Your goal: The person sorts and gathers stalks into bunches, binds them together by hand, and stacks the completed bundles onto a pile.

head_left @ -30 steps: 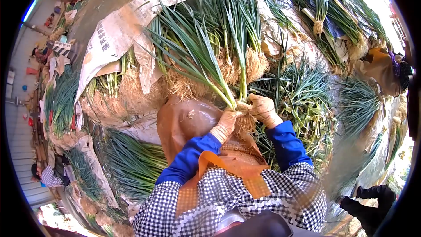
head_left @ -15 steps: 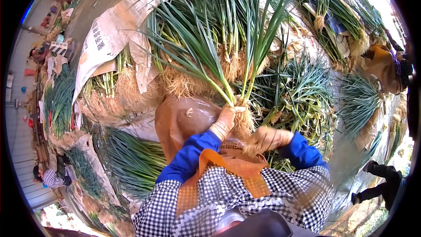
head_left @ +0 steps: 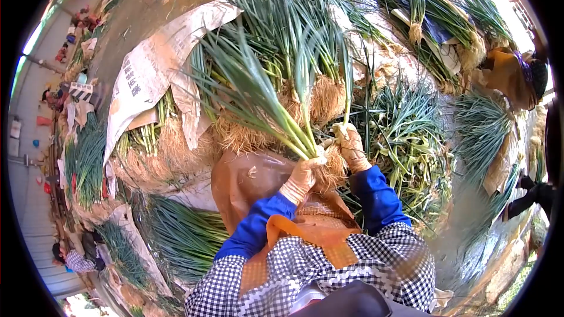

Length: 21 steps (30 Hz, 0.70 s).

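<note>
Gloved, my left hand (head_left: 302, 177) is closed round the white lower stems of a small bunch of green onions (head_left: 295, 131), whose leaves fan up and to the left. The bunch's pale roots (head_left: 331, 169) hang between my two hands. My right hand (head_left: 352, 148), gloved too, pinches the base of a single green onion stalk (head_left: 348, 97) just right of the bunch. Behind them stands a row of green onions (head_left: 276, 35) with roots toward me. Below my left hand a brown apron (head_left: 249, 173) covers my lap.
A printed white sack (head_left: 147, 73) lies at the upper left. Loose leaves and trimmings (head_left: 405, 141) are heaped to the right. More green onions (head_left: 182, 232) lie at the lower left. A person in dark trousers (head_left: 531, 196) is at the right edge, another person (head_left: 79, 258) at the far left.
My right hand has risen from below the roots to beside the bunch and now grips a separate stalk. My left hand keeps its hold. The person at the right is now farther toward the edge.
</note>
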Available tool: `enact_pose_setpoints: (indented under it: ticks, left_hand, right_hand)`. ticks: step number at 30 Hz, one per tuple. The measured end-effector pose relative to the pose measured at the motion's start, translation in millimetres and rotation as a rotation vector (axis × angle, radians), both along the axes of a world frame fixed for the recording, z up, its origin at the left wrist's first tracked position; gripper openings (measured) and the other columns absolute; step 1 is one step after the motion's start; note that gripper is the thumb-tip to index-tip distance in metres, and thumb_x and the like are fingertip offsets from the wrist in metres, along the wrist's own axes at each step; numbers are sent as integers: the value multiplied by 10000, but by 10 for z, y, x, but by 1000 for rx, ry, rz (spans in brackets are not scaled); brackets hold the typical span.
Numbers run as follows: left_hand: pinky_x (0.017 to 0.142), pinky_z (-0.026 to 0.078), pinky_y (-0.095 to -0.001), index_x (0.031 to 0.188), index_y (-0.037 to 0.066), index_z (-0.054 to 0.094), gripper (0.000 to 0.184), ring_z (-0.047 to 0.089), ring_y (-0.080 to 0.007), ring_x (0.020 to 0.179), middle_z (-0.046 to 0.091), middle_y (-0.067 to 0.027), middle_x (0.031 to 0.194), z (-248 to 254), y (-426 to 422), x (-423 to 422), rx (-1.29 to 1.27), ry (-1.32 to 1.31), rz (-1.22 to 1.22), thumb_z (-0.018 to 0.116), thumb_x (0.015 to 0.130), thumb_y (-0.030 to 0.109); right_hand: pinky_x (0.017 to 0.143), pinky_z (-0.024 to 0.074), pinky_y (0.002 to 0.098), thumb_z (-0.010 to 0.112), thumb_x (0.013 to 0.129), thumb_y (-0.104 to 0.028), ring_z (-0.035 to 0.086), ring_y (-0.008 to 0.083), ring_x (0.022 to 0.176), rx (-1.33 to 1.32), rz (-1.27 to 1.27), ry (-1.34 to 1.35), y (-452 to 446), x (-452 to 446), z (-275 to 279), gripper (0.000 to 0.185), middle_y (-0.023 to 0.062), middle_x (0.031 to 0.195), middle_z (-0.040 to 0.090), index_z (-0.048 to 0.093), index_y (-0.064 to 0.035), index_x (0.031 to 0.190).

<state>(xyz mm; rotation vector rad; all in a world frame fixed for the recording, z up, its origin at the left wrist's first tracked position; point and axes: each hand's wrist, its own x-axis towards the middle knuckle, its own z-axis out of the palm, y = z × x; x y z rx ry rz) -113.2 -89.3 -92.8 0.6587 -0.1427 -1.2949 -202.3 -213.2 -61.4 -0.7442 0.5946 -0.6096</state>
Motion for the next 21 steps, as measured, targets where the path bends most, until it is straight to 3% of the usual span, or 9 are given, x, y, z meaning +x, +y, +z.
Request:
enact_pose_setpoints:
  ticks: [2, 4, 7, 10, 11, 16, 19, 20, 21]
  left_hand:
    - [808, 437, -246, 885, 49, 550, 259, 517, -127, 830, 528, -13, 887, 309, -15, -32, 4, 47, 116, 599, 647, -41]
    - [992, 323, -309, 956, 50, 510, 329, 438, -213, 1152, 472, -110, 1240, 135, 138, 74, -3, 97, 127, 581, 651, -51]
    - [924, 406, -357, 908, 71, 512, 222, 483, -226, 1085, 508, -101, 1118, 639, 34, 109, -163, 30, 182, 588, 710, 4]
    - [765, 500, -290, 1025, 68, 537, 286, 579, -135, 813, 580, -29, 904, 117, 17, 232, 72, 292, 153, 570, 752, -9]
    - [786, 494, -291, 1022, 68, 540, 286, 576, -147, 857, 590, -45, 909, 11, 2, 242, 91, 222, 158, 572, 749, -12]
    - [833, 485, -386, 1176, 16, 449, 415, 561, -204, 929, 558, -100, 1002, 368, 49, 297, -12, 278, 46, 529, 769, 23]
    - [811, 501, -389, 1130, 13, 472, 406, 580, -229, 894, 563, -98, 981, 429, 108, 337, -15, 213, 49, 563, 735, 30]
    - [805, 506, -389, 1111, 16, 483, 398, 585, -235, 882, 566, -97, 970, 427, 157, 362, 39, 155, 97, 575, 724, 33]
    - [796, 510, -392, 1077, 22, 500, 380, 585, -242, 883, 565, -93, 960, 474, 133, 390, -52, 172, 84, 592, 709, 39]
  right_hand:
    - [544, 470, 318, 500, 879, -234, 562, 194, 607, -676, -117, 447, -140, 69, -322, 206, 97, 791, 537, 524, -29, 874]
    - [523, 450, 308, 470, 890, -229, 556, 184, 600, -453, -161, 338, -328, 117, -184, 215, 76, 780, 533, 517, -26, 839]
    - [509, 455, 303, 493, 880, -224, 553, 188, 589, -375, -124, 172, -474, 192, 24, 193, 70, 712, 515, 518, -41, 824]
    - [654, 464, 391, 491, 885, -315, 575, 261, 752, -1591, 136, 204, -388, 468, 90, 279, 118, 796, 557, 546, -43, 917]
    - [717, 451, 419, 475, 887, -365, 560, 267, 776, -1358, 462, 432, -513, 564, 145, 336, 127, 855, 577, 557, -49, 966]
    - [675, 449, 373, 621, 735, -463, 576, 268, 762, -1292, -14, 1202, -1841, 1010, -397, 430, 114, 800, 602, 604, -55, 868]
    - [702, 431, 390, 681, 668, -479, 564, 288, 744, -1185, 343, 1249, -1997, 1110, -543, 497, 140, 795, 595, 590, -49, 901]
    - [666, 436, 310, 668, 731, -384, 560, 210, 724, -1633, -137, 1192, -1936, 1050, -638, 407, 107, 787, 600, 576, -52, 948]
    - [625, 435, 276, 654, 758, -314, 552, 173, 695, -1262, -78, 903, -1979, 996, -579, 340, 73, 771, 595, 570, -56, 963]
